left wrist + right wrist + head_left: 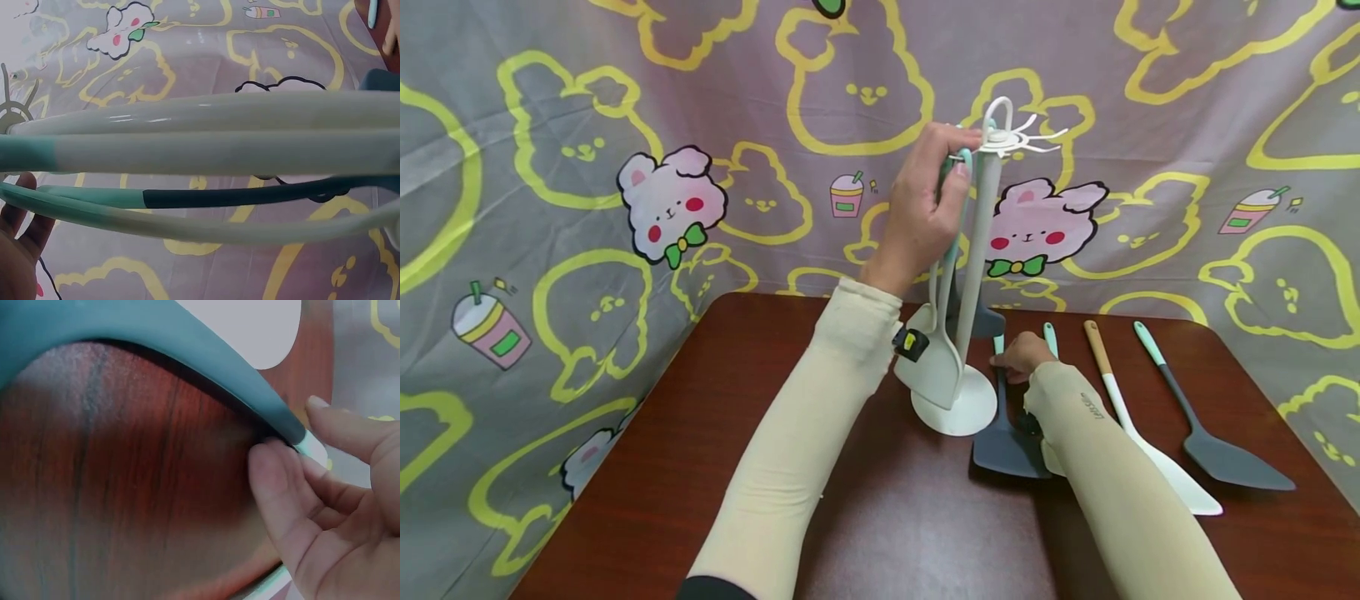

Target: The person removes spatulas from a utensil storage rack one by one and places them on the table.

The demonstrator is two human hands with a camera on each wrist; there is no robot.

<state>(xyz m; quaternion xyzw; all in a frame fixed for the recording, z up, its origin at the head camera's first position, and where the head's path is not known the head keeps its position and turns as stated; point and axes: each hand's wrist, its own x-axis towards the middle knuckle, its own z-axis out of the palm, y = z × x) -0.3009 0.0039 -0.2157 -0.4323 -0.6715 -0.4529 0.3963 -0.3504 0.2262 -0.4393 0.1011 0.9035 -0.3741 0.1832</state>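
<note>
My left hand point(925, 196) is at the top of a white utensil stand point(976, 258), pinching the mint handle of a hanging white spatula point(934, 371). In the left wrist view my left fingers point(39, 234) sit against mint handles at the left edge; another white-shafted utensil point(219, 153) and a dark-shafted one point(237, 198) hang beside it. On the table, my right hand point(1028, 354) is at the mint-handled dark turner point(1009, 454). The right wrist view shows fingertips touching beside and under that turner's handle point(250, 387), with the thumb point(340, 425) apart from it.
Right of my right arm lie a white spatula with a wooden handle point(1120, 400) and a dark spatula with a mint handle point(1232, 458). Another mint handle point(1050, 336) shows behind my right hand. White hooks point(1030, 137) fan out atop the stand. A patterned cloth point(760, 208) hangs behind.
</note>
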